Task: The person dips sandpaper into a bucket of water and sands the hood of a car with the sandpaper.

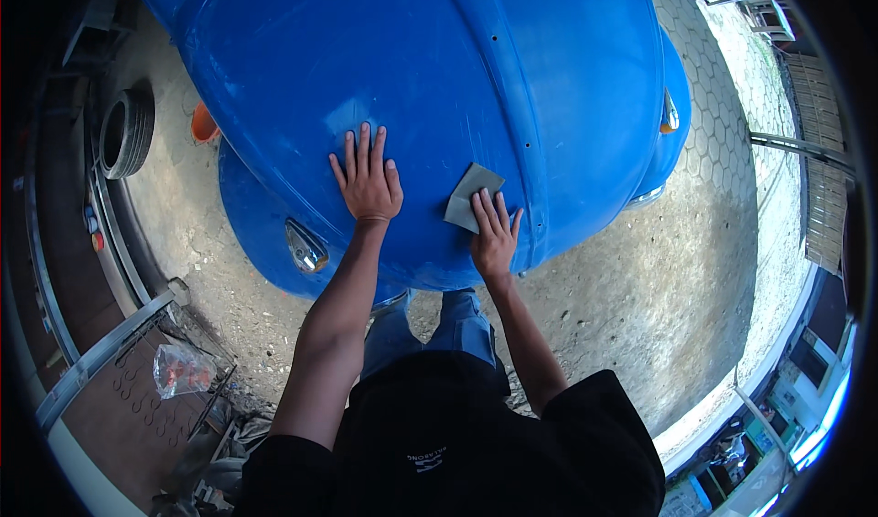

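Observation:
The blue car hood [430,69] curves in front of me, with scuffs and a paler patch ahead of my left hand [369,181]. That hand lies flat on the paint, fingers spread, holding nothing. To its right, my right hand [494,234] holds a folded grey sheet of sandpaper [466,197] against the hood. Its fingers rest on the sheet's right edge, while the thumb is apart from it. A raised ridge with small holes runs down the hood just right of the sandpaper. What lies under the sheet is hidden.
Lamps sit on the left fender [306,247] and the right fender [670,113]. On the left, a tyre [126,135] and an orange bucket [203,122] stand on the dirt floor. A plastic bag [181,371] lies at the lower left. Hexagonal paving [709,115] stretches along the right.

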Action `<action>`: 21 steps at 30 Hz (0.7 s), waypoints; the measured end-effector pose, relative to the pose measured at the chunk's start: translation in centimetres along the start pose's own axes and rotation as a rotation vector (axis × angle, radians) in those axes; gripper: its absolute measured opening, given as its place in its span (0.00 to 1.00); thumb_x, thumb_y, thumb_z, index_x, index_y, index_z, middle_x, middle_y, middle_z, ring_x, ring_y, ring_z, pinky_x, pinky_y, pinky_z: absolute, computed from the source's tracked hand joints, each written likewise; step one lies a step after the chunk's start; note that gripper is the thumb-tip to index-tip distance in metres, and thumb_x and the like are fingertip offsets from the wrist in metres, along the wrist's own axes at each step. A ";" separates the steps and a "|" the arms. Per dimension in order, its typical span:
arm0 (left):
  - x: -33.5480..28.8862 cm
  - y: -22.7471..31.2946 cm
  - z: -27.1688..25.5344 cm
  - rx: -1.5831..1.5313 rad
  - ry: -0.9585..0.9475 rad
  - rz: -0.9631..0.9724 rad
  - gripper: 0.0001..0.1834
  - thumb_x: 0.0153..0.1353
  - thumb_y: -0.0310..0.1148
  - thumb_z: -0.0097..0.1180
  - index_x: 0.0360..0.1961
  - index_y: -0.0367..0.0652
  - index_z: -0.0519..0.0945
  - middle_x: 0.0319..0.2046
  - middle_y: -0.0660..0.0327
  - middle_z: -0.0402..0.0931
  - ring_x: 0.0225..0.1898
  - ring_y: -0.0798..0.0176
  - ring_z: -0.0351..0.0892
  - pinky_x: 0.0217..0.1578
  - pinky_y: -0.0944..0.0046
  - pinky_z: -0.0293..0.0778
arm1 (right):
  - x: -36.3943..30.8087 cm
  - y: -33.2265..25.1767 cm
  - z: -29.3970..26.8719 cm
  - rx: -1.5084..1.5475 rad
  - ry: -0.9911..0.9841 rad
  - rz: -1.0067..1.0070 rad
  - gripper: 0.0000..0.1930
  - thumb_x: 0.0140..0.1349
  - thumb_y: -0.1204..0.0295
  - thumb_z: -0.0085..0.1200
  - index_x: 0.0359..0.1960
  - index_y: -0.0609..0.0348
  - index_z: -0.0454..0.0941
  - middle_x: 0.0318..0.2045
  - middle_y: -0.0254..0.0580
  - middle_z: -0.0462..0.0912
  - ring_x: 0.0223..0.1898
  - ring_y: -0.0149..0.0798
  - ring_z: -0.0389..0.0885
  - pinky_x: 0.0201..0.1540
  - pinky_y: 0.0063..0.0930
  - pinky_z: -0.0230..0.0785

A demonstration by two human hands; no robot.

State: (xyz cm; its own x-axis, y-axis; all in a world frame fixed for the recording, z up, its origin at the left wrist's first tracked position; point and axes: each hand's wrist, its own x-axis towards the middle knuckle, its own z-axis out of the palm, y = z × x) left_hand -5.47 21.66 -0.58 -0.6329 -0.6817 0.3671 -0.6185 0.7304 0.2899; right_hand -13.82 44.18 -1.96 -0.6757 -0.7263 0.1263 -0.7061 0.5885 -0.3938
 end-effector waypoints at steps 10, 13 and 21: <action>0.0 -0.7 0.5 0.067 0.003 0.032 0.28 0.72 0.45 0.28 0.70 0.57 0.65 0.71 0.63 0.58 0.74 0.52 0.51 0.71 0.40 0.33 | -1.8 -5.6 1.2 -0.023 0.177 0.233 0.27 0.62 0.66 0.57 0.65 0.40 0.70 0.66 0.34 0.69 0.70 0.42 0.61 0.71 0.57 0.48; 0.1 -1.2 0.7 0.090 0.019 0.047 0.28 0.71 0.46 0.29 0.70 0.58 0.64 0.71 0.62 0.58 0.74 0.53 0.51 0.71 0.39 0.29 | -1.9 -5.7 2.0 -0.084 0.234 0.207 0.21 0.62 0.66 0.58 0.59 0.42 0.75 0.63 0.34 0.72 0.68 0.42 0.65 0.69 0.51 0.55; 0.4 -0.4 1.3 0.062 0.030 0.106 0.29 0.71 0.45 0.28 0.71 0.56 0.62 0.72 0.60 0.56 0.75 0.52 0.48 0.71 0.38 0.29 | -5.2 -2.3 1.7 0.142 0.251 0.208 0.24 0.56 0.79 0.53 0.56 0.44 0.77 0.41 0.37 0.77 0.41 0.41 0.76 0.42 0.31 0.68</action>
State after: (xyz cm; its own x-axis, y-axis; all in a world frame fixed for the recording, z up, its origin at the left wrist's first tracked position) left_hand -6.06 20.99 -1.67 -0.6827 -0.5986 0.4191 -0.5769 0.7935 0.1936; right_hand -8.33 46.04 -3.27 -0.8453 -0.4761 0.2426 -0.5234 0.6463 -0.5552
